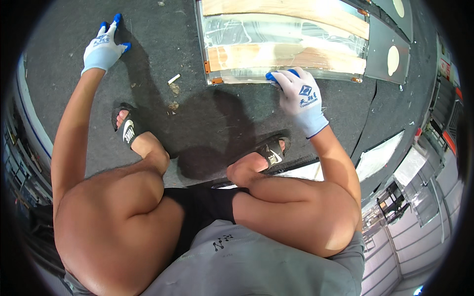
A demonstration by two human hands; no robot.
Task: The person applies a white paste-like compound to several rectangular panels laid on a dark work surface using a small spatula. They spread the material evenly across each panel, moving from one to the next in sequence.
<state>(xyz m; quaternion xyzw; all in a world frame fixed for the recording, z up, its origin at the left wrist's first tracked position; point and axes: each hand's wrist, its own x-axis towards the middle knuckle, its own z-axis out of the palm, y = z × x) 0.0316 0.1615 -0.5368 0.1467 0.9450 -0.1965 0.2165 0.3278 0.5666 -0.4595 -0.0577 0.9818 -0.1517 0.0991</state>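
My left hand (103, 48), in a white knit glove with blue fingertips, reaches out over the dark grey floor at the far left. Its fingers are spread and hold nothing. My right hand (300, 93), gloved the same way, is at the near edge of a flat rectangular panel (286, 56). The fingers of that hand bend over the panel's thin rim, and its palm is hidden. The panel has light wood-coloured bands and whitish, glossy smeared stripes. Small orange pieces (217, 81) sit at its corners.
Right of the panel lie dark grey boards (387, 47) with cream ovals. A short white stick (174, 79) and crumbs lie on the floor (148, 49) between my hands. My sandalled feet stand below. A white sheet (380, 155) lies at the right, beyond a floor seam.
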